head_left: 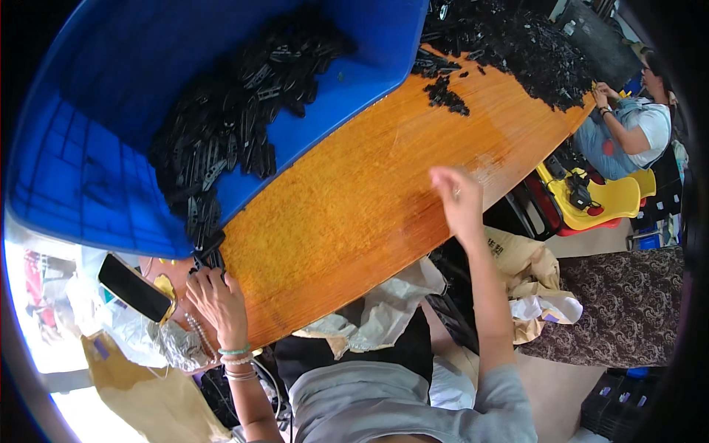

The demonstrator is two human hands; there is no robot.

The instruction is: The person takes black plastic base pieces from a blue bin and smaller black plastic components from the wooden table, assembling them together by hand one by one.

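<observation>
A big blue bin (347, 96) tips toward the table, and long narrow black plastic pieces (214, 144) lie heaped inside it. Some spill past its lower corner, where my left hand (216, 301) rests with its fingers curled over a few black pieces (209, 255). Its fingertips are partly hidden among them. My right hand (459, 203) is raised over the right part of the wooden table (332, 199), apart from the bin. Its fingers are bent and blurred; whether anything is in them cannot be made out.
Small black parts (517, 52) cover the table's far end, where another person (635, 133) sits working. A phone (134, 286) lies left of my left hand beside crumpled plastic. Yellow chairs (602, 199) and brown paper sacks (521, 258) stand to the right. White paper (384, 310) hangs below the near edge.
</observation>
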